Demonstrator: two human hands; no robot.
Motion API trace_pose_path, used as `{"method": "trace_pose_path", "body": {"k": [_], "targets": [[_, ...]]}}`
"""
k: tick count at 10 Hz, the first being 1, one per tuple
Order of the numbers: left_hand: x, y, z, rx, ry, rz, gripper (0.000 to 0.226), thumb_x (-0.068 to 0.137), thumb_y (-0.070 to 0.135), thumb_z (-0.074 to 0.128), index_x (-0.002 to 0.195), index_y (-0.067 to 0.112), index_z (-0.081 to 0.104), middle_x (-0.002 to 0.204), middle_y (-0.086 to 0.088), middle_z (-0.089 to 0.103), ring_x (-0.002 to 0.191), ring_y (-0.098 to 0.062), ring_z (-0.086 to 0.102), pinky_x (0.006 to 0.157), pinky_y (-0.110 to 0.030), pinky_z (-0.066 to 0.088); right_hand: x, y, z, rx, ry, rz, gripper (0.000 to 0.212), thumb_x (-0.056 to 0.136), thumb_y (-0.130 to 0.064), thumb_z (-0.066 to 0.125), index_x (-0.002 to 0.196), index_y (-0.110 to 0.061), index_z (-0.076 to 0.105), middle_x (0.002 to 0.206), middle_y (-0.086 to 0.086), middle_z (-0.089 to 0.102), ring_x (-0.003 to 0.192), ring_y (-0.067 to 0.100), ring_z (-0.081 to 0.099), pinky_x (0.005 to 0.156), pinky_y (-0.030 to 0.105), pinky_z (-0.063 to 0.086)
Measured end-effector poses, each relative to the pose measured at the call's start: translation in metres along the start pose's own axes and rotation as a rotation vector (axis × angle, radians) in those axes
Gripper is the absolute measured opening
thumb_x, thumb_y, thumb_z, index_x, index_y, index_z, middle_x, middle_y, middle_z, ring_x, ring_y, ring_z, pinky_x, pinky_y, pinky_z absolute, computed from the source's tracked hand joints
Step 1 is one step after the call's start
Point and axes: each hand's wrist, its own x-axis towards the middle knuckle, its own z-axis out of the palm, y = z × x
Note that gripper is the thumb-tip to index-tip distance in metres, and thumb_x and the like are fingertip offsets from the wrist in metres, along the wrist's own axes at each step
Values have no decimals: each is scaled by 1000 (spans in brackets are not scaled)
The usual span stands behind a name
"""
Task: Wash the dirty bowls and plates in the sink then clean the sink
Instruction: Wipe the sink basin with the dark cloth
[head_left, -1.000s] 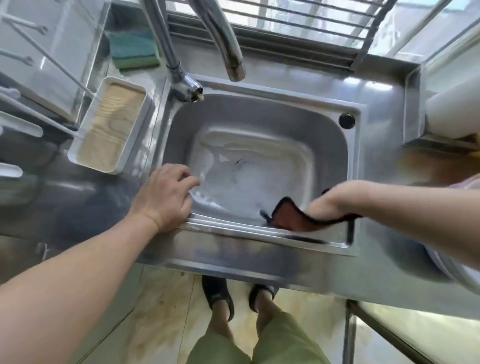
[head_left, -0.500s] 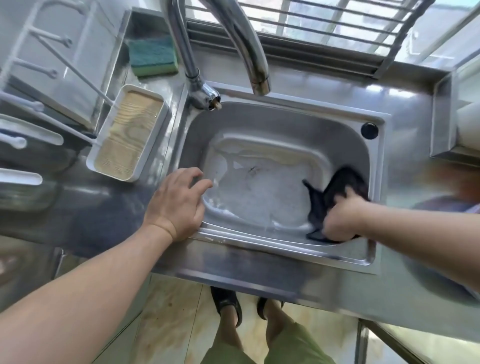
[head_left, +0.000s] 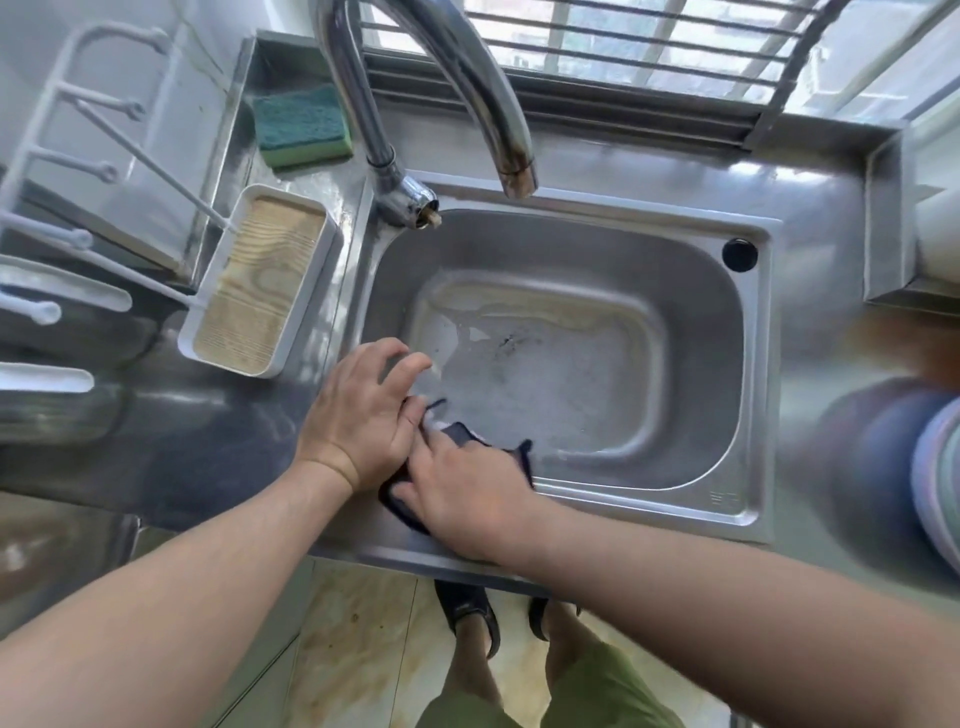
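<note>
**Steel desk and sink: dark cloth pinned at the near-left corner**

Stainless steel covers the whole desk (head_left: 218, 447), with a barred window behind it at 12 o'clock. The sink (head_left: 649, 501) is set into the middle, and its floor is wet and streaked. The dark cloth (head_left: 465, 432) lies at about 7 o'clock of the basin, draped over the near-left corner of the rim. The right hand (head_left: 467, 493) lies on top of it, released, with its fingers stretched out and pressing it down. The left hand (head_left: 363, 421) is released too. Its fingers are spread over the sink's left rim at 8 o'clock, and its edge touches the right hand's fingertips beside the cloth. The tap (head_left: 467, 78) arches in from 12 o'clock. A green sponge (head_left: 301, 127) sits at 11 o'clock. A white tray with a wood-grain floor (head_left: 260, 280) lies at 9 o'clock, just beside the sink. The overflow hole (head_left: 740, 254) is at 2 o'clock.
</note>
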Motion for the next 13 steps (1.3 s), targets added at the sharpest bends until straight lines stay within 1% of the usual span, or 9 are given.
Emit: {"method": "trace_pose_path", "body": {"k": [3, 5, 6, 7, 8, 9, 11, 12, 13], "targets": [[1, 0, -1, 20, -32, -4, 48, 94, 46, 50, 128, 15, 60, 125, -14, 55, 111, -39, 55, 96, -53, 48, -34, 79, -5, 292, -119, 150, 37, 112, -45, 29, 114, -20, 57, 120, 12, 68, 108, 38, 63, 81, 43, 43], [2, 4, -6, 42, -77, -29, 48, 94, 48, 47, 127, 17, 61, 125, -12, 55, 113, -35, 54, 97, -54, 49, -92, 182, -33, 1694, -318, 732, 55, 110, -47, 43, 127, 0, 66, 124, 14, 70, 121, 33, 64, 112, 42, 47], [2, 3, -6, 48, -81, -27, 47, 94, 48, 47, 127, 16, 61, 124, -11, 56, 112, -35, 55, 97, -53, 49, -105, 197, -38, 2317, -269, 609, 66, 107, -43, 40, 144, 11, 49, 143, 22, 51, 128, 38, 53, 123, 51, 31], [4, 3, -6, 63, -74, -12, 48, 94, 47, 47, 126, 15, 62, 123, -10, 56, 111, -34, 55, 96, -52, 49, -80, 180, -49, 2550, -285, 351, 30, 102, -46, 41, 114, -29, 63, 102, 5, 73, 98, 42, 62, 69, 50, 55], [4, 2, -5, 75, -63, 2, 48, 95, 47, 48, 125, 13, 63, 122, -10, 56, 109, -34, 55, 95, -51, 49, -50, 140, -55, 2437, -274, 297, 26, 96, -43, 34, 98, -29, 56, 82, -4, 60, 87, 32, 53, 56, 30, 41], [5, 1, -3, 82, -63, -2, 48, 94, 46, 49, 125, 13, 64, 122, -10, 57, 110, -35, 56, 96, -50, 47, -33, 117, -54, 2461, -129, 141, 21, 92, -22, 62, 106, -9, 71, 99, 14, 73, 101, 31, 68, 86, 41, 60], [4, 3, -5, 88, -62, -3, 48, 95, 47, 48, 125, 14, 63, 122, -9, 56, 110, -33, 55, 95, -50, 48, -53, 184, -72, 2571, 98, 385, 61, 106, -47, 35, 136, -3, 64, 143, 15, 61, 129, 32, 61, 109, 53, 48], [4, 3, -5, 77, -64, -5, 47, 94, 48, 48, 125, 15, 62, 121, -8, 56, 109, -33, 55, 95, -50, 48, -66, 241, -62, 2705, 93, 284, 38, 107, -35, 46, 135, -9, 53, 127, 18, 67, 121, 32, 65, 107, 44, 49], [4, 3, -6, 80, -73, -7, 47, 94, 48, 47, 125, 16, 62, 120, -7, 56, 109, -31, 54, 95, -49, 48, -75, 253, -64, 1286, 96, 688, 12, 97, -9, 57, 107, -13, 53, 88, 10, 63, 79, 28, 64, 82, 35, 52]]}}
